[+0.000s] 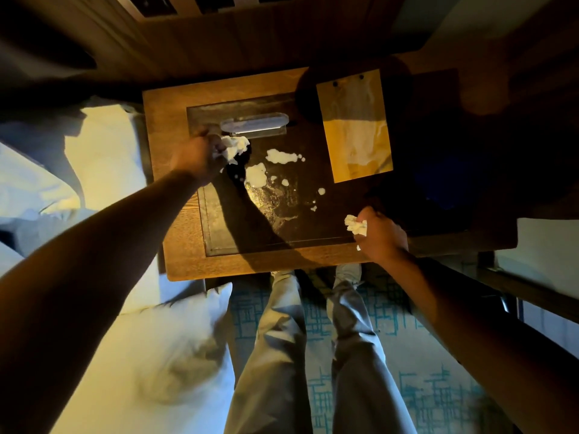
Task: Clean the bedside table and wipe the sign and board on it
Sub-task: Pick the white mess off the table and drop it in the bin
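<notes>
Head view: left hand (200, 158) fingers bunched on tissue wad (233, 147) beside clear acrylic sign (253, 124); right hand (380, 234) grips second wad (355, 225); sweep white spill (280, 156) inward, off clipboard (354, 125), across counter (175, 220).

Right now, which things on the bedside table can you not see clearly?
- Board, head view: print unreadable, washed by glare and shadow.
- Clear sign: text too faint; its left end hidden by left hand.
- Table's right part: lost in darkness.
- Tissue: mostly wrapped by right hand.
</notes>
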Available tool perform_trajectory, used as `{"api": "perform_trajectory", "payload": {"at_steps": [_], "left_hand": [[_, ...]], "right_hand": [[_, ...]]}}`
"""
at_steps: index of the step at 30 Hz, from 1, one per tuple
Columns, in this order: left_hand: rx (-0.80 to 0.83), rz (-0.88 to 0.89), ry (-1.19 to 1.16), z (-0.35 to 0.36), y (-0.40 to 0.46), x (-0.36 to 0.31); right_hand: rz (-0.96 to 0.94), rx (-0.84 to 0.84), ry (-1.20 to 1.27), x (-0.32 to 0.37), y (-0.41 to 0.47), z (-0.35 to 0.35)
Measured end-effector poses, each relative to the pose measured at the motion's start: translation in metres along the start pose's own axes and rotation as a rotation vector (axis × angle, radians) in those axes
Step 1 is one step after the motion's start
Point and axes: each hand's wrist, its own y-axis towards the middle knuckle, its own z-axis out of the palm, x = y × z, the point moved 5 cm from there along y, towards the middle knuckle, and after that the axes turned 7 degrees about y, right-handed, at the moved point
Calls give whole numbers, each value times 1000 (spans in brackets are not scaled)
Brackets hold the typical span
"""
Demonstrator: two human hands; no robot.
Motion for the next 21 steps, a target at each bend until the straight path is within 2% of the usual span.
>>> {"api": "perform_trajectory", "payload": {"at_steps": [11,18,21], "left_hand": [[-50,-122,-56,18,15,-13],[-163,-54,-155,-1,-19,-13],[-174,43,-101,-6,-46,-23]], "right_hand": [[43,-11,-3,0,2,-3],[69,-28,28,1,0,-4],[134,-51,194,-4,-4,-16]]}}
